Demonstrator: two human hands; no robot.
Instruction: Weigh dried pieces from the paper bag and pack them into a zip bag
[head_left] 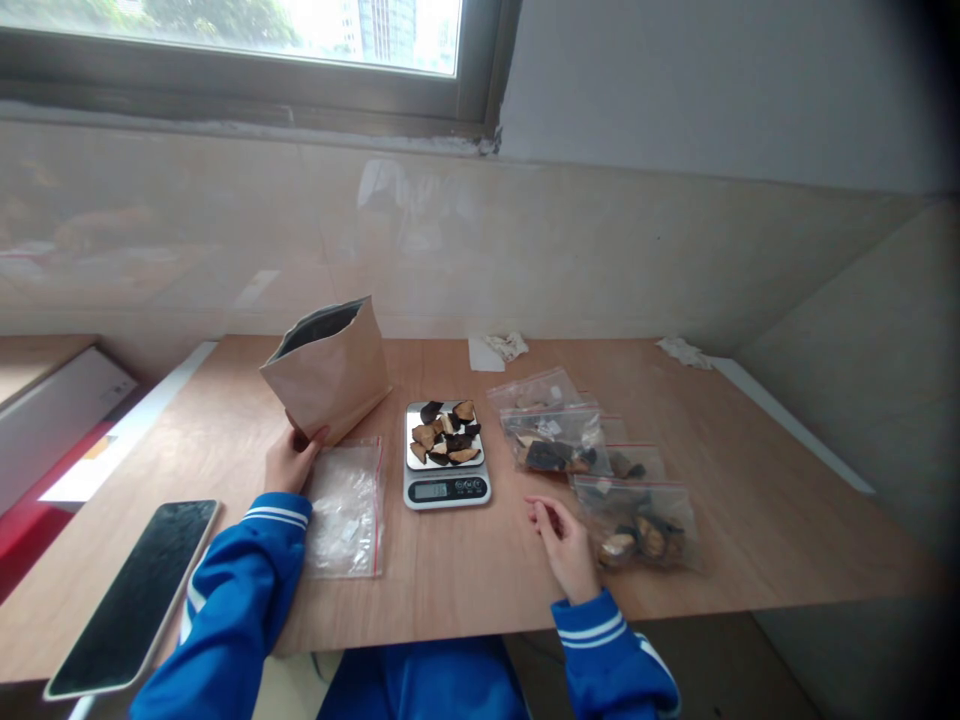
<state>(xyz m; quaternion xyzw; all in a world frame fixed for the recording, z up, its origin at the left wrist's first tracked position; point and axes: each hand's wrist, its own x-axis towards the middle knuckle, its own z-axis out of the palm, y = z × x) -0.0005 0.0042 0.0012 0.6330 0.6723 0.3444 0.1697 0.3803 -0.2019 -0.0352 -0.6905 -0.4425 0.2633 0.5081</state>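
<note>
My left hand (291, 460) is closed on the lower left corner of a brown kraft paper bag (337, 375), which stands tilted with its mouth open. Beneath that wrist lies a stack of clear zip bags (345, 510) with red seals. A small digital kitchen scale (448, 492) carries a heap of dried, dark-skinned brown slices (442, 435); its display is lit but hard to read. My right hand (562, 540) is held with loosely curled fingers and a gap at the thumb, nothing visible in it. Just right of it is a filled zip bag (645, 525) of similar pieces.
More filled zip bags (555, 440) overlap behind my right hand. A large dark-screened tablet (139, 590) lies at the table's left front. Crumpled tissue (506, 347) and a second scrap (684, 352) lie along the back edge, near the tiled wall (600, 250).
</note>
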